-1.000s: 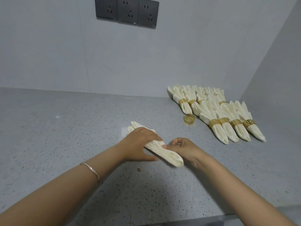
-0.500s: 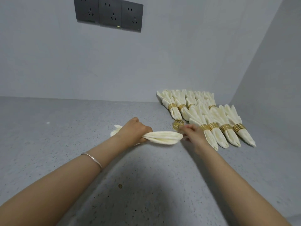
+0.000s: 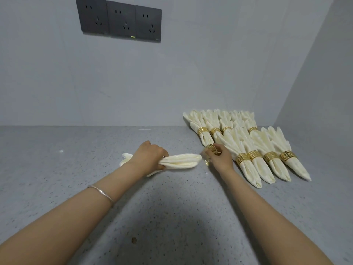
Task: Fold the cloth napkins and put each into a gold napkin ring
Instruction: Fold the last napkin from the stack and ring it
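Note:
My left hand (image 3: 149,156) grips a folded cream napkin (image 3: 181,162) around its middle and holds it level above the grey counter, its folded tip pointing right. My right hand (image 3: 219,158) pinches a loose gold napkin ring (image 3: 211,150) just beyond that tip. The ring is blurred and partly hidden by my fingers, and it does not sit on the napkin.
Several finished napkins in gold rings (image 3: 257,155) lie in two rows at the back right, against the corner of the walls. A dark socket panel (image 3: 119,22) is on the back wall. A small brown speck (image 3: 133,240) lies on the grey speckled counter (image 3: 76,159) near me.
My left hand lifted the folded napkin off the counter and turned it level. My right hand let go of the napkin, reached right and picked up the loose gold ring.

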Available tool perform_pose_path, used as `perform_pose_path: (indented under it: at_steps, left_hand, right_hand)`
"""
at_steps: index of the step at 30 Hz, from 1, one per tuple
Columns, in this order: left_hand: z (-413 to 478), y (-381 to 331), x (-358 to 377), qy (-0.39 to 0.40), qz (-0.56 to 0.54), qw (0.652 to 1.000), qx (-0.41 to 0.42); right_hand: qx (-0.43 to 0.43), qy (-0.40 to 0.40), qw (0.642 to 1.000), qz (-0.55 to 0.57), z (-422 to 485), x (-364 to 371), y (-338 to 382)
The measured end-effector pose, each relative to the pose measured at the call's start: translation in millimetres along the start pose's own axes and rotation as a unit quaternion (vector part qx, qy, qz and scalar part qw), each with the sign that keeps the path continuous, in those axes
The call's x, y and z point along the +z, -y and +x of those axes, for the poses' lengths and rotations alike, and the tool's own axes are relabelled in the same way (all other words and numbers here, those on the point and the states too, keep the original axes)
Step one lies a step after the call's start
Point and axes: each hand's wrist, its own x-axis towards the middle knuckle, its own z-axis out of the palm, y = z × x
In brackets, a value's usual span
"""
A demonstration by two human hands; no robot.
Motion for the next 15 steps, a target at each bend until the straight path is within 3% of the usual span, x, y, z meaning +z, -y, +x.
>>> perform_pose_path:
  at_steps: [3,7,10,15]
  left_hand:
    - [-3,3,-1,-0.006,-0.011,1.000,-0.013]
    - [-9,3,-4,-0.009,-0.014,1.000,-0.024]
    - [-15,-2,-9,-0.012,-0.015,1.000,-0.017]
    - [-28,-9,-15,-0.017,-0.015,1.000,0.002]
  right_hand:
    - [0.053,0.023,0.984,0.167,-15,-10,12]
    - [0.086,0.132,0.953,0.259,-36,-16,21]
    - [0.103,0.196,0.940,0.259,-56,-8,35]
    - [0.123,0.228,0.941,0.217,-79,14,39]
